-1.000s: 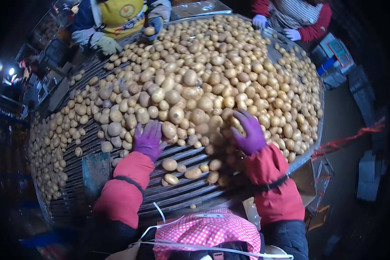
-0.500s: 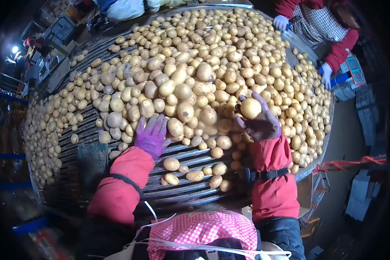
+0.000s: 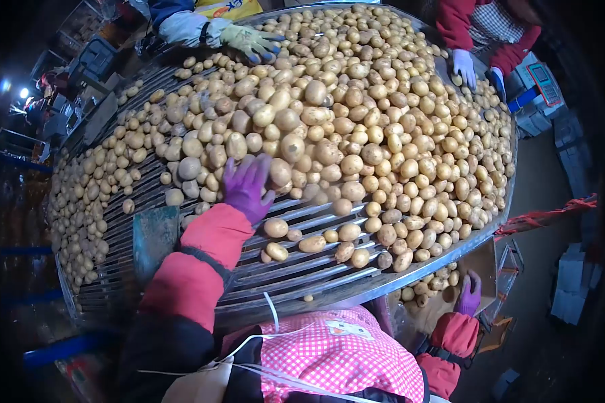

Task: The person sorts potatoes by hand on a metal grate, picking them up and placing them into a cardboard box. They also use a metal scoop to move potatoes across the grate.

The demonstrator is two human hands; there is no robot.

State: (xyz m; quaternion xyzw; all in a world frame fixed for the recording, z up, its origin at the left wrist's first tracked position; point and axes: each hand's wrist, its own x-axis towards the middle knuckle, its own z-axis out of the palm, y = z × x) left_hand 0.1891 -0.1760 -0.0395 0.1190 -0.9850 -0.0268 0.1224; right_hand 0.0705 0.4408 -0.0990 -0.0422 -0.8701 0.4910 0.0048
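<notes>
My left hand (image 3: 249,189), in a purple glove, rests against the near edge of a large heap of potatoes (image 3: 356,121), fingers spread, with a potato (image 3: 280,172) beside its fingertips. Down at the right, my right hand (image 3: 470,293), also gloved in purple, is at the side of a cardboard box (image 3: 480,265) below the table edge. Its fingers point up and look extended, and no potato shows in it. Inside the box lie several potatoes (image 3: 423,287).
The slatted table (image 3: 302,279) has a metal front edge (image 3: 410,275). A dark green plate (image 3: 156,242) stands left of my arm. Across the heap is another person's gloved hand (image 3: 251,41); at the upper right, a co-worker's gloved hands (image 3: 464,67) are over potatoes.
My right hand has left the heap, where it held a potato, and moved down to the box. My left hand has shifted slightly up and right. A co-worker's hand has appeared at the top.
</notes>
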